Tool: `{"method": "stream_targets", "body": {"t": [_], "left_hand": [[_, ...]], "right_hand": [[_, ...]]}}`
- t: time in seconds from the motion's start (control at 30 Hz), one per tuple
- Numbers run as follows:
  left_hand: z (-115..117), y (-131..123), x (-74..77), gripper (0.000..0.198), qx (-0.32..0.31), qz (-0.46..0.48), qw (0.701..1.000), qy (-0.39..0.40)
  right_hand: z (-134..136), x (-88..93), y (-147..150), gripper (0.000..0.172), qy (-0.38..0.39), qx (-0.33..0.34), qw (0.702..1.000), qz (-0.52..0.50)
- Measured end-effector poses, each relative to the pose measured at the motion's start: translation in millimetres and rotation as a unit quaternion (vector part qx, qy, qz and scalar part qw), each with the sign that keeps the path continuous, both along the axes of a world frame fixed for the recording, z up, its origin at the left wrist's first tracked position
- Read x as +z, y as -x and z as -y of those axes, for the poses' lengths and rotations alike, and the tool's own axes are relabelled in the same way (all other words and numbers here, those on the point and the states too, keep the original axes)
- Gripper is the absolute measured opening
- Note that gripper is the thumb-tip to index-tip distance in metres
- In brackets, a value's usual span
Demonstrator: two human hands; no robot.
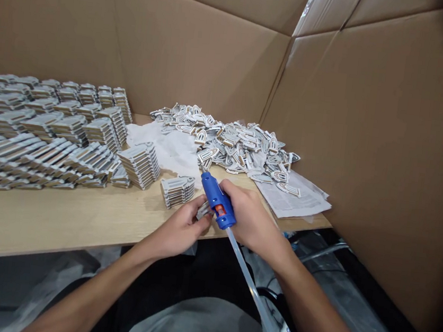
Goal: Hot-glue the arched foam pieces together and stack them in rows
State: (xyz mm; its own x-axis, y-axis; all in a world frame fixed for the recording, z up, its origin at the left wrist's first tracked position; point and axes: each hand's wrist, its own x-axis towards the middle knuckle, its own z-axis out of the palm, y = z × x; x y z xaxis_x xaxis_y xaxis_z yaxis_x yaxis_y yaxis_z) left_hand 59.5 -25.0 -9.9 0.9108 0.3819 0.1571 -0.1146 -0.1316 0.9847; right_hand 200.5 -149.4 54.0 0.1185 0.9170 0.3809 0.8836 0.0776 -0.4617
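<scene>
My right hand (pixel 250 214) is wrapped round a blue hot glue gun (pixel 215 194), its nozzle pointing away from me. A long clear glue stick (pixel 247 275) runs out of the gun's back toward my lap. In my left hand (pixel 180 228), thumb and fingers pinch a small grey-white piece (pixel 203 209), partly hidden by the gun. Just beyond that hand stands a short stack of arch-shaped pieces (pixel 177 190) with white outlines. A loose heap of similar pieces (pixel 243 147) lies past the nozzle.
Taller stacks (pixel 139 163) and many rows of stacked pieces (pixel 37 129) fill the left of the wooden table (pixel 59 222). Paper sheets (pixel 297 201) lie under the heap. Cardboard walls (pixel 203 46) close off the back and right. Below the table's right end are plastic wrap and cables.
</scene>
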Motion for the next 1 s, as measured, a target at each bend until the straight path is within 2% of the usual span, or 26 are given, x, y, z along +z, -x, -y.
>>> {"method": "stream_targets", "body": {"t": [0.17,0.27,0.37,0.47,0.67,0.83,1.0], "left_hand": [[0.7,-0.6,1.2,0.032,-0.020,-0.008,0.998,0.059],[3.0,-0.2,5.0,0.030,-0.024,0.001,0.994,0.102],[4.1,1.3,8.7,0.027,-0.016,0.005,0.993,0.120],[3.2,2.9,10.9,0.029,-0.022,-0.008,0.992,0.121],[3.1,0.2,9.5,0.028,-0.020,-0.007,0.990,0.142],[4.5,-0.5,5.8,0.023,-0.015,-0.012,0.989,0.146],[4.9,3.3,7.3,0.020,-0.016,-0.025,0.986,0.167]], "right_hand": [[-5.2,-1.9,0.7,0.024,-0.032,-0.034,0.999,0.013],[-8.6,-0.8,-3.7,0.028,-0.065,-0.063,0.996,0.006],[-8.7,3.3,-11.4,0.028,-0.079,-0.058,0.995,-0.018],[-4.4,10.8,-19.5,0.024,-0.056,-0.042,0.995,-0.073],[15.1,29.8,-35.4,0.031,0.006,-0.011,0.989,-0.151],[28.5,40.4,-42.2,0.035,0.089,0.029,0.992,-0.087],[26.4,41.0,-40.5,0.043,0.123,0.034,0.991,-0.032]]}}
